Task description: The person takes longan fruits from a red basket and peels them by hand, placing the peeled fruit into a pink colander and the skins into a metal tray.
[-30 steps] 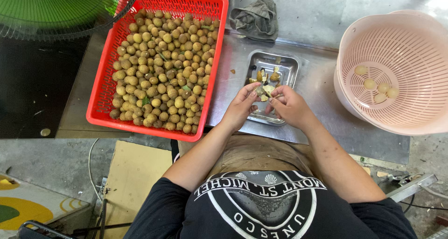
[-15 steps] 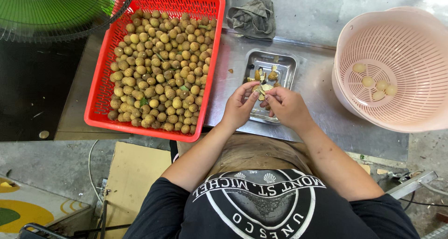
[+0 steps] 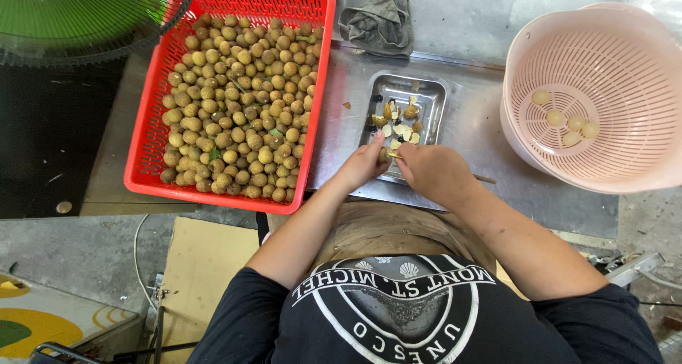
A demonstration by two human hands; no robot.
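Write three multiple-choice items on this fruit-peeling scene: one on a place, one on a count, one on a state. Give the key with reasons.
1. Where is the grey rag?
A. Inside the pink colander
B. On the metal top beyond the steel tray, beside the red basket
C. On the person's lap

2. How many peeled fruits lie in the pink colander?
A. Five
B. None
C. More than twenty

3. What state is the red basket in?
A. Overturned
B. Bare
C. Nearly full of brown unpeeled fruit

Key:
1 B, the rag lies past the steel tray, right of the basket's far corner.
2 A, five pale fruits show on the colander's floor.
3 C, brown fruit covers almost all its floor, while the left hand and right hand work one fruit over the tray.
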